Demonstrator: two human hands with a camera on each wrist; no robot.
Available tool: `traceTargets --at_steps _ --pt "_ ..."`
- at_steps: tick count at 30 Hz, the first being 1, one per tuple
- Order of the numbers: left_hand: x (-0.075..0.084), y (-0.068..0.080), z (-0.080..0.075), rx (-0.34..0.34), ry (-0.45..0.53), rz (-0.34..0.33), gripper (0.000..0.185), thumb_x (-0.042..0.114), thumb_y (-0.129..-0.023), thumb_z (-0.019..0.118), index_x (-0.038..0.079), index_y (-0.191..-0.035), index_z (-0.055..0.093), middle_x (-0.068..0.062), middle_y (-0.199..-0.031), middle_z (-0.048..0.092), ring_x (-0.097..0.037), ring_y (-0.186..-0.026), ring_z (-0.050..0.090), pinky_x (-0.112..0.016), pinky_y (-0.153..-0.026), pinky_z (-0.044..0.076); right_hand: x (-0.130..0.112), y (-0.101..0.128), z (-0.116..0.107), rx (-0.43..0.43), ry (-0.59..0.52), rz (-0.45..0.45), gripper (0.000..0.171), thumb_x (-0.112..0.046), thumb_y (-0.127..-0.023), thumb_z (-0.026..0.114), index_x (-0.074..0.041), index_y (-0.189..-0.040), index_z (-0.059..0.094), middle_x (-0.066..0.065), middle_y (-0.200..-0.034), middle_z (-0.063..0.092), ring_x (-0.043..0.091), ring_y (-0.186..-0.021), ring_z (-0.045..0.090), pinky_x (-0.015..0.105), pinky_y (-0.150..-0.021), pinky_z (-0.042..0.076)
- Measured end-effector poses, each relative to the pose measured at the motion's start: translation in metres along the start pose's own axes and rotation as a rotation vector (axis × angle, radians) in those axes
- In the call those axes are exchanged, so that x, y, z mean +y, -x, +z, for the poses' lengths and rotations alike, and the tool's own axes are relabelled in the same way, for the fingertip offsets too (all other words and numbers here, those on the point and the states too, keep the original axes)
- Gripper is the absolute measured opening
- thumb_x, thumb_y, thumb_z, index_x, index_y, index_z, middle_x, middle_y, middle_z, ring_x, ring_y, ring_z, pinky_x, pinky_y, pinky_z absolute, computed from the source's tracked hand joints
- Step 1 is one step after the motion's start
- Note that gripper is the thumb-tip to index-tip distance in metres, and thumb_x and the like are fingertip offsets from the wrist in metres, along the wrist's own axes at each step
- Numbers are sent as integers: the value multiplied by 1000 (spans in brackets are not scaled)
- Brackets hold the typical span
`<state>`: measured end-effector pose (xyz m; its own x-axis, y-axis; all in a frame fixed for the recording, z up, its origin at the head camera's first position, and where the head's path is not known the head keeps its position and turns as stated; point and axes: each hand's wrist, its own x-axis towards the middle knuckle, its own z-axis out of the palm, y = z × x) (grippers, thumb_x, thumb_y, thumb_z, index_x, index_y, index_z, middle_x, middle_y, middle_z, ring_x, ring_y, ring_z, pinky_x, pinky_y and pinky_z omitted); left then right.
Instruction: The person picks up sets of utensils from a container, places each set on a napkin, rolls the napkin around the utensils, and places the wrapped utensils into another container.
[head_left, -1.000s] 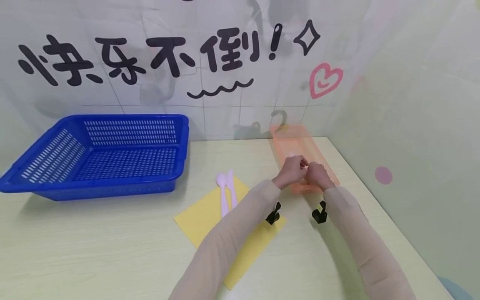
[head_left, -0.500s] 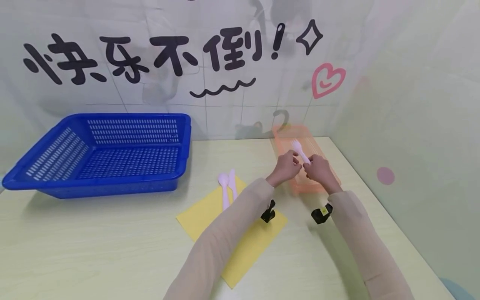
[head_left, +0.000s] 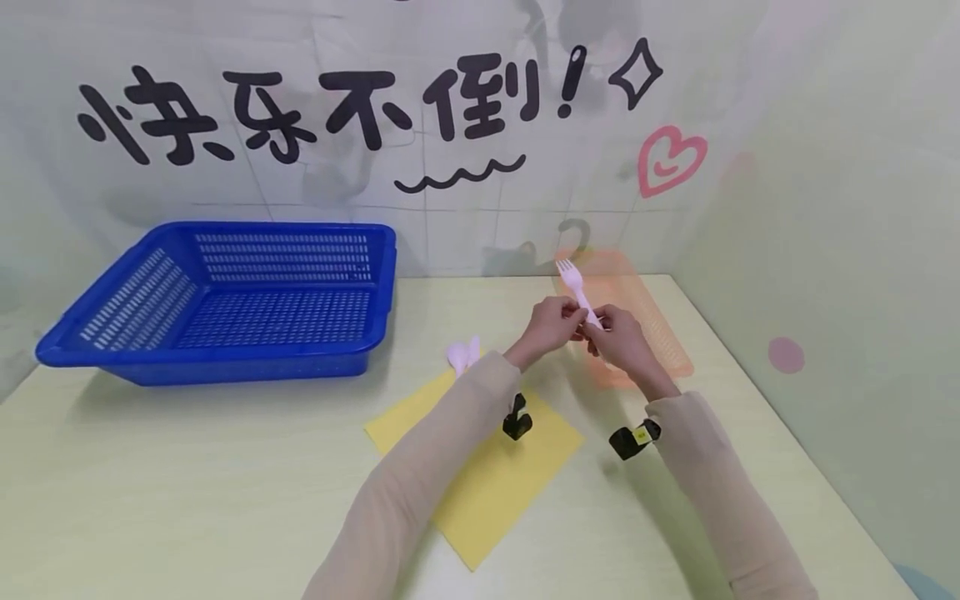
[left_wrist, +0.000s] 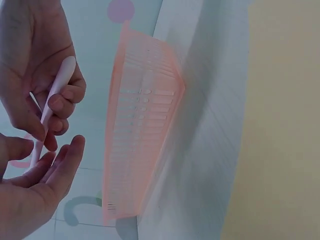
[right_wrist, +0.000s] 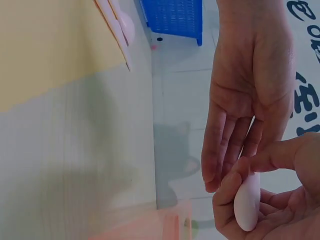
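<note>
A pale pink plastic fork (head_left: 572, 279) is held up in front of the orange basket (head_left: 662, 329), tines pointing up and away. My right hand (head_left: 624, 340) grips its handle; the rounded handle end (right_wrist: 246, 206) shows between thumb and curled fingers in the right wrist view. My left hand (head_left: 549, 325) pinches the fork farther along, thumb against fingers, as the left wrist view shows. A pink spoon (head_left: 457, 356) and a pink knife (head_left: 474, 348) lie side by side on a yellow sheet (head_left: 517, 479), their handles hidden behind my left forearm.
A large blue slotted basket (head_left: 247, 367) stands at the back left of the pale wooden table (head_left: 187, 492). Behind the table hangs a printed white backdrop (head_left: 337, 50) with black characters. A wall (head_left: 840, 250) borders the right side.
The fork has come up out of the orange basket and into view. Both hands have shifted slightly left with it. The view has turned a little, so the scene sits farther right.
</note>
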<state>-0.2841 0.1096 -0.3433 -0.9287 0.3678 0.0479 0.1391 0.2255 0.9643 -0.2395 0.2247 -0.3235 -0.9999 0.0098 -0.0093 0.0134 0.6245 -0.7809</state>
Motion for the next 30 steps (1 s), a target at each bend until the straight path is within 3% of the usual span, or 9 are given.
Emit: traceTargets --at_steps 5,8,15,21,30 --pt "-3 8 -16 -6 36 -43 19 8 -89 53 -8 -96 60 -20 -90 65 -23 -73 66 -21 -58 52 -6 2 15 -30 -73 -27 26 -10 -89 47 10 -106 48 24 -87 60 8 -55 55 25 -56 48" --pt "-5 14 -26 -21 79 -78 19 6 -88 54 -9 -97 59 -22 -92 64 -24 -76 65 -22 -59 52 -8 3 24 -47 -97 -40 26 -10 -89 47 10 -107 48 26 -95 60 15 -62 61 29 -62 51" --pt "-11 27 -49 -48 134 -119 18 5 -88 53 -9 -98 58 -22 -96 63 -28 -85 64 -29 -65 53 -15 5 41 -40 -12 -105 28 -12 -87 50 8 -106 52 21 -95 60 31 -91 60 30 -71 48" --pt "-18 33 -64 -47 120 -107 12 3 -86 55 -6 -92 59 -15 -87 65 -21 -75 65 -28 -62 53 -22 8 53 -53 -9 -148 27 -10 -86 52 8 -106 52 21 -93 60 31 -89 60 30 -68 48" --pt "-21 49 -82 -46 65 -141 18 3 -87 54 -9 -101 58 -21 -97 60 -27 -85 63 -28 -63 53 -26 7 71 -85 -87 -171 21 -5 -87 52 10 -103 52 24 -94 61 31 -83 62 33 -64 52"
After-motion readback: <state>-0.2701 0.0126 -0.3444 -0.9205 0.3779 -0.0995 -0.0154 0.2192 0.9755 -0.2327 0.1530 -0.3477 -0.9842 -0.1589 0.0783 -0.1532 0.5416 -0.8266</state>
